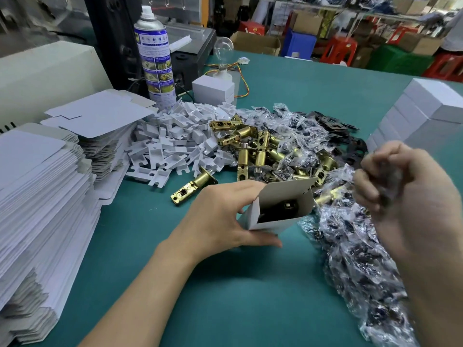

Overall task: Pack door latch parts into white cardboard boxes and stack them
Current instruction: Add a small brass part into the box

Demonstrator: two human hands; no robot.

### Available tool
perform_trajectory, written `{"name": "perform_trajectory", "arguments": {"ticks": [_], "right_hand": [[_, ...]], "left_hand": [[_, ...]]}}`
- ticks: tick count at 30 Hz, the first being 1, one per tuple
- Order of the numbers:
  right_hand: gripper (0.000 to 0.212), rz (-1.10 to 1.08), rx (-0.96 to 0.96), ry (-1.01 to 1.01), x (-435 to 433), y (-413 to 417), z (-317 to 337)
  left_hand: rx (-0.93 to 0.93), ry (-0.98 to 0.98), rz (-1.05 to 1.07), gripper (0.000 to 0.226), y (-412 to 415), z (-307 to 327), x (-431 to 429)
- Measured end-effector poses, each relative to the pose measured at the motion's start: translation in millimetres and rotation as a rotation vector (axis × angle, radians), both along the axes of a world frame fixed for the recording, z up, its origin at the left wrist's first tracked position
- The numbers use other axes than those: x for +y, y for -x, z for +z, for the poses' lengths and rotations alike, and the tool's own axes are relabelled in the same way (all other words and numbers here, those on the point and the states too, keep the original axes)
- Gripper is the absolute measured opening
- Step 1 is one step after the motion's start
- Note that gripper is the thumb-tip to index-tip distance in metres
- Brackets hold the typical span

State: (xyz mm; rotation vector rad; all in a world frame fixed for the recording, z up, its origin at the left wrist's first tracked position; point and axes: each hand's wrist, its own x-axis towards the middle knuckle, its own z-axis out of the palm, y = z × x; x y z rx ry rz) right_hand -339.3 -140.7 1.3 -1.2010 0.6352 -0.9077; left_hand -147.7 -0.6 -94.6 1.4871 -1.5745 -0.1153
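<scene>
Left grip holds the open white box by its side, near the middle of the green bench. A latch part sits inside. Right grip is up beside it with curled fingers, too blurry to tell what it holds. Filling is the step now. Next, I think, a small bag goes in, then the flaps shut.
</scene>
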Motion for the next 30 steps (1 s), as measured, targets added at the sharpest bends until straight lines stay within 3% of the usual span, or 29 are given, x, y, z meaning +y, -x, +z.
{"name": "perform_trajectory", "arguments": {"ticks": [2, 7, 9, 12, 16, 25, 30], "right_hand": [[0.03, 0.088, 0.106, 0.174, 7, 6, -3], [0.017, 0.293, 0.471, 1.0, 38, 16, 1], [0.023, 0.381, 0.601, 1.188, 49, 14, -1], [0.036, 0.493, 0.943, 1.367, 59, 4, -3], [0.036, 0.579, 1.112, 1.324, 61, -6, -1], [0.025, 0.676, 1.159, 1.296, 61, -22, -1], [0.032, 0.702, 1.122, 1.288, 59, -22, 5]], "left_hand": [[-0.027, 0.005, -0.013, 0.072, 1, 3, 1], [-0.055, 0.011, -0.033, 0.073, 3, 7, 2], [-0.078, 0.016, -0.046, 0.071, 3, 6, 1], [-0.096, -0.022, -0.049, 0.075, 4, 6, 1], [-0.106, 0.008, -0.013, 0.073, 4, 5, 1], [-0.076, 0.015, 0.0, 0.061, 3, 3, -1], [-0.016, -0.039, 0.019, 0.057, 0, 2, -1]]}}
